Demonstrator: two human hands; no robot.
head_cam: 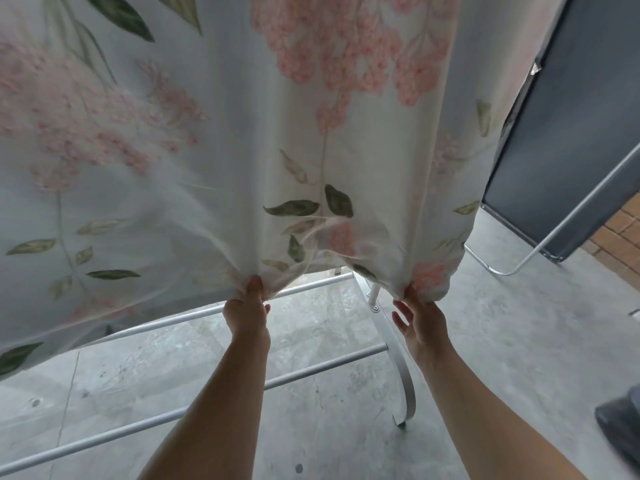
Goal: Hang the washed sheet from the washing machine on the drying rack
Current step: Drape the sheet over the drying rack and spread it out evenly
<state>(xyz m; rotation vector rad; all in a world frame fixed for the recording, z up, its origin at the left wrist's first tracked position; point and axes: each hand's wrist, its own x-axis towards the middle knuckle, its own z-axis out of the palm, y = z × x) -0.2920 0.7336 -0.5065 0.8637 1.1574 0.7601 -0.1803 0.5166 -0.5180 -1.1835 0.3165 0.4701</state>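
A white sheet (242, 150) printed with pink flowers and green leaves hangs down in front of me and fills the upper view. Its top and whatever it hangs over are out of frame. My left hand (247, 311) pinches the sheet's bottom hem near the middle. My right hand (417, 322) pinches the hem at the lower right corner, with its other fingers spread. Under the hem, the drying rack (311, 374) shows its white lower bars and a curved metal foot on the floor.
Grey concrete floor (502, 341) lies underfoot. A dark grey panel (568, 133) leans at the right, with a metal tube frame (561, 223) in front of it and brick paving beyond. A dark object (623, 427) sits at the right edge.
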